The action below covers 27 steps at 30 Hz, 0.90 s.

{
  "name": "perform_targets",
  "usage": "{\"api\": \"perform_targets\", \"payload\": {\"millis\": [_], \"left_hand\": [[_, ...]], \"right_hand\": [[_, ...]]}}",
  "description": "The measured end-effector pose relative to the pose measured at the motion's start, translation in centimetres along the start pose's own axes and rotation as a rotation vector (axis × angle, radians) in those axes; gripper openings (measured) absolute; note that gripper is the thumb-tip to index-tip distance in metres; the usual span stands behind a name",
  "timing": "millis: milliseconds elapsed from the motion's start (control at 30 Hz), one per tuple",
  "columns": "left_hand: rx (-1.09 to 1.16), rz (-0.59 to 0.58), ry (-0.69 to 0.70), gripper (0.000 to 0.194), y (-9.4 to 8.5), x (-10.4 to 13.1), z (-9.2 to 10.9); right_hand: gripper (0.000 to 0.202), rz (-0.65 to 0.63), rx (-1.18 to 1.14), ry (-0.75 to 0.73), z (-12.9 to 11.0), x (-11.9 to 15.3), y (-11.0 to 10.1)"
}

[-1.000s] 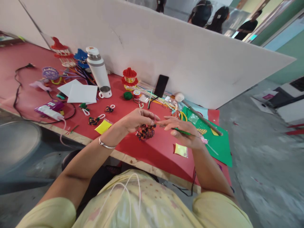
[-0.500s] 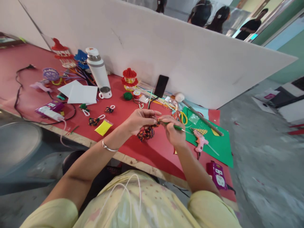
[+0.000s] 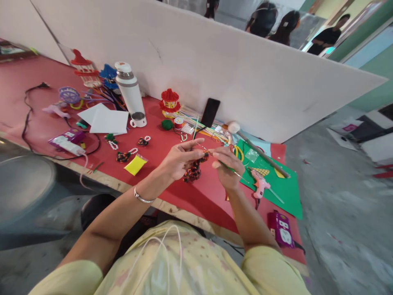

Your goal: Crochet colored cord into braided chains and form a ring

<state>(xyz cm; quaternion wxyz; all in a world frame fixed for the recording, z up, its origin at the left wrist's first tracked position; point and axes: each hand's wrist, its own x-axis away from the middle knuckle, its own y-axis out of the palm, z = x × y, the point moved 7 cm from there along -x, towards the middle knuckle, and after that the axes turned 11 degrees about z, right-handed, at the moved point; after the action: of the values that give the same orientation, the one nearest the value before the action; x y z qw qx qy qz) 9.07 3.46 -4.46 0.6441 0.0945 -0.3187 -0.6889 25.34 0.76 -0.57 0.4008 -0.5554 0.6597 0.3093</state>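
Observation:
My left hand is closed in a pinch on a piece of dark multicoloured yarn work, black with red and orange, which hangs below the fingers over the table. Close beside it, my right hand grips a crochet hook with a green handle. The hook's thin metal end reaches left toward the left fingertips, and its other metal end sticks out to the lower right. Whether yarn is looped on the hook is too small to tell.
Behind the hands lie a phone, a red thread spool and thin sticks. A pink glue gun rests on a green sheet at right. To the left are a yellow packet, small beaded yarn pieces and a white flask.
My right hand has moved slightly right, and the hook has tilted more steeply. The yarn work has shifted a little right and up with my left hand. The whole view has shifted slightly.

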Motion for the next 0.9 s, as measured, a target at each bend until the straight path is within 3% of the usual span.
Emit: {"api": "perform_targets", "payload": {"millis": [267,467,700,833,900], "left_hand": [[-0.048,-0.051,-0.009,0.060,0.2,-0.2,0.4],[-0.101,-0.054,-0.059,0.055,0.0,-0.3,0.4],[-0.285,-0.131,0.051,0.042,0.0,-0.7,1.6],[-0.360,-0.204,0.061,0.037,0.5,-0.7,1.3],[-0.357,-0.240,0.055,0.036,1.1,-0.6,0.8]], "right_hand": [[0.025,-0.149,-0.061,0.190,0.9,-1.5,-1.8],[0.026,-0.197,-0.093,0.184,0.5,-1.8,-2.2],[0.022,-0.309,-0.143,0.224,0.1,-2.7,-2.4],[0.015,-0.328,-0.190,0.380,1.1,-2.3,-2.8],[0.021,-0.297,-0.230,0.506,2.1,-1.2,-2.4]]}}
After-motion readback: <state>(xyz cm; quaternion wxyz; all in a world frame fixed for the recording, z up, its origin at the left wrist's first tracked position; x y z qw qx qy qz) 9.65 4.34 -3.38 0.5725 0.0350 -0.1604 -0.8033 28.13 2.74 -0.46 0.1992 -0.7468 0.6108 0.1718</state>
